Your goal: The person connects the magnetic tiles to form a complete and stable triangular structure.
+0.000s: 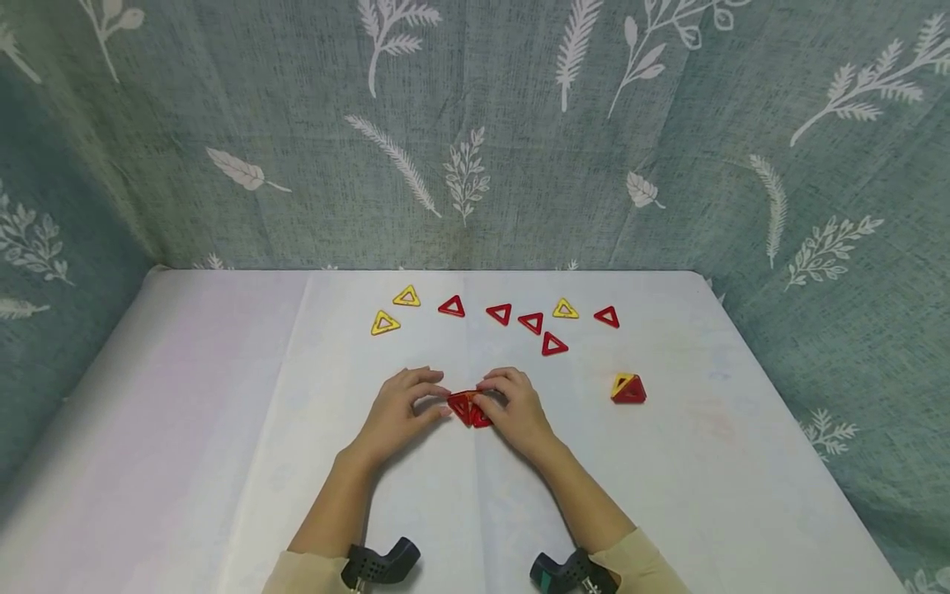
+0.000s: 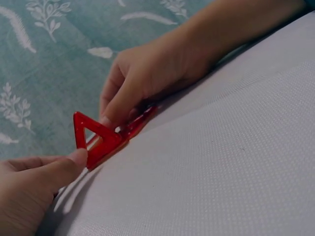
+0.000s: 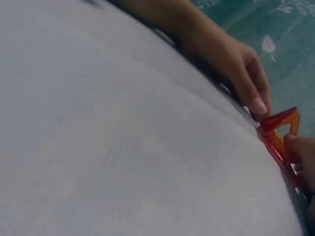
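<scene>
Between the two hands, a small group of joined red triangles (image 1: 460, 407) stands on the table, one piece tilted up, with an orange tint along the top. My left hand (image 1: 398, 415) pinches the group's left corner; in the left wrist view its thumb lies on the raised red triangle (image 2: 80, 129). From the other side my right hand (image 1: 522, 418) grips the group, its fingers covering part of it. The right wrist view shows the right thumb against an orange-looking triangle (image 3: 294, 122), and the left hand (image 3: 234, 61) with its fingertips at the far corner.
On the white table (image 1: 668, 495), loose red triangles (image 1: 452, 307) and yellow triangles (image 1: 406, 297) lie scattered beyond the hands. A red and yellow assembled piece (image 1: 629, 389) sits to the right. Patterned green cloth (image 1: 505, 165) hangs behind and at the sides.
</scene>
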Available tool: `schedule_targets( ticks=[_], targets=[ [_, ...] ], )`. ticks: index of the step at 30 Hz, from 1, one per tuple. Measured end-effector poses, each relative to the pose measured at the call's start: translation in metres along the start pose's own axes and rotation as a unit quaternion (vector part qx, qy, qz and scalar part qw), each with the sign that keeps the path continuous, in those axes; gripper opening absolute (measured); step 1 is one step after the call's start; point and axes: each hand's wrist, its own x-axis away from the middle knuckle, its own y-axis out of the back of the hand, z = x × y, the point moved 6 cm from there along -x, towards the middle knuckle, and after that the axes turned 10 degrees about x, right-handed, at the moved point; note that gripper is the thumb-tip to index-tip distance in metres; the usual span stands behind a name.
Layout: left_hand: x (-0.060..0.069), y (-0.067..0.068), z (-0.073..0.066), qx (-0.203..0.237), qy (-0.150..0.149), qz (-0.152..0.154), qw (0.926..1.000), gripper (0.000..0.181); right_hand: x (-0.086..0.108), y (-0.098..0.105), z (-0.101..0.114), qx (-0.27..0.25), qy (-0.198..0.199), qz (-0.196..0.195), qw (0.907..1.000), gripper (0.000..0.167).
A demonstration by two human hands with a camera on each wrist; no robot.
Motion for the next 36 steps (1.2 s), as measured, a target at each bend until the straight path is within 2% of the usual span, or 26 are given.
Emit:
schedule_targets(
  ticks=[6,10,13,16,20,23,27,31,36],
  targets=[
    [-0.001,-0.004,-0.001,-0.043,-0.001,0.022,0.9988,0.038,-0.002,0.007,-0.007,-0.026,0.001,0.076,0.9968,0.025],
    [0.000,-0.005,-0.003,-0.063,-0.002,0.026,0.9976,0.034,-0.001,0.009,-0.009,-0.031,0.033,0.125,0.9911,0.035],
    [0.001,-0.005,-0.003,-0.060,0.003,0.022,0.9980,0.028,0.000,0.010,-0.010,-0.023,0.064,0.139,0.9879,0.042],
    [0.001,-0.005,-0.003,-0.051,0.006,0.015,0.9986,0.025,0.001,0.009,-0.010,-0.012,0.077,0.136,0.9876,0.044],
    [0.000,-0.004,-0.003,-0.043,0.000,0.006,0.9991,0.028,0.001,0.008,-0.010,0.000,0.083,0.109,0.9906,0.040],
    [-0.001,-0.004,-0.003,-0.045,-0.002,0.006,0.9990,0.033,0.001,0.011,-0.013,0.008,0.067,0.076,0.9948,0.033],
    [-0.002,-0.006,-0.002,-0.051,0.000,0.007,0.9987,0.035,-0.001,0.016,-0.020,0.002,0.022,0.044,0.9988,0.022],
    [-0.002,-0.006,-0.002,-0.053,-0.006,0.003,0.9986,0.033,-0.003,0.017,-0.024,-0.014,0.000,0.048,0.9987,0.019],
    [-0.002,-0.005,-0.004,-0.053,-0.007,-0.002,0.9986,0.031,-0.004,0.015,-0.025,-0.012,-0.006,0.050,0.9986,0.018]
  ],
)
